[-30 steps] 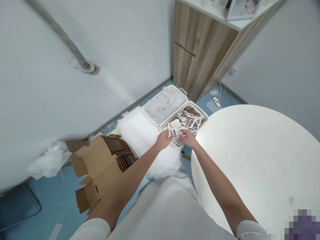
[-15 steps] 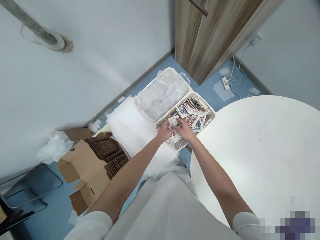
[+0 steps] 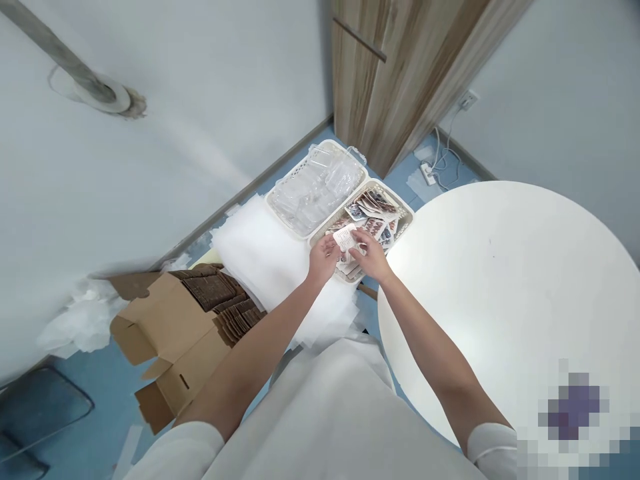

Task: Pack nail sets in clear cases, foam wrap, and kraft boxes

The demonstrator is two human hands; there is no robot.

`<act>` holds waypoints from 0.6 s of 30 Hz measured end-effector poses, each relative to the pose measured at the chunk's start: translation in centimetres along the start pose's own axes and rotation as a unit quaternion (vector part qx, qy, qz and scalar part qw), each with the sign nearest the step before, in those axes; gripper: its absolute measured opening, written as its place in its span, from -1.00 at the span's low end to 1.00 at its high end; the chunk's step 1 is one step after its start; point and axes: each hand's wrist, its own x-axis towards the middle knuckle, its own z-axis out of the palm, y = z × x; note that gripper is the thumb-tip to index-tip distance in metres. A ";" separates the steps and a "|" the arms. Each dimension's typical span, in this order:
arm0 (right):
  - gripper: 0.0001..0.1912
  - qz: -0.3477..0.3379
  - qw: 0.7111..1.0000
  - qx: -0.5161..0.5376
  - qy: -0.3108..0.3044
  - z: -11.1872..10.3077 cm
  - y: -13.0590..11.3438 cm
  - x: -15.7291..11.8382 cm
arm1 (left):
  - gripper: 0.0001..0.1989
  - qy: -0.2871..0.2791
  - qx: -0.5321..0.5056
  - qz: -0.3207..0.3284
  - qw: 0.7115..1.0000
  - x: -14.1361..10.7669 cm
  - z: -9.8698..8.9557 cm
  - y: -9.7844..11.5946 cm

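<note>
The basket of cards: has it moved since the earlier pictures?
No, not visibly. The basket of cards has the same place against the cabinet, near its bottom corner; the whole scene shifted with the camera.

You cannot read the print on the white card (image 3: 343,237); it is too small. Your left hand (image 3: 323,260) hides the near corner of the basket (image 3: 406,219), and your left forearm (image 3: 260,353) covers part of the cardboard box (image 3: 167,317). The picture cuts off the cabinet (image 3: 400,67) and round table (image 3: 525,280); pixelation obscures a purple patch (image 3: 575,407).
</note>
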 end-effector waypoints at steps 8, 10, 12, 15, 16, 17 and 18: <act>-0.60 -0.019 0.993 -0.079 0.088 -0.5 -3.3 -8.8 | -0.76 -0.029 0.010 0.029 0.999 -6.3 -0.8 0.0; -0.62 -0.008 0.990 -0.081 0.114 -0.6 -3.7 -11.3 | -0.75 -0.056 0.027 0.041 0.997 -8.1 -0.9 -0.4; -0.64 0.018 0.986 -0.063 0.154 -0.6 -4.1 -13.8 | -0.76 -0.073 0.066 0.084 0.992 -9.9 -0.7 -0.7; -0.62 0.091 0.972 0.011 0.216 -0.6 -4.7 -17.3 | -0.80 -0.111 0.171 0.194 0.960 -12.5 -0.2 -1.0; -0.61 0.118 0.965 0.047 0.229 -0.7 -4.8 -18.4 | -0.80 -0.138 0.209 0.228 0.941 -13.4 0.1 -1.0; -0.60 0.142 0.957 0.084 0.240 -0.7 -4.9 -19.5 | -0.79 -0.174 0.245 0.255 0.919 -14.2 0.5 -1.0; -0.61 0.161 0.947 0.121 0.252 -0.8 -4.8 -20.5 | -0.77 -0.215 0.279 0.274 0.895 -14.9 0.9 -0.9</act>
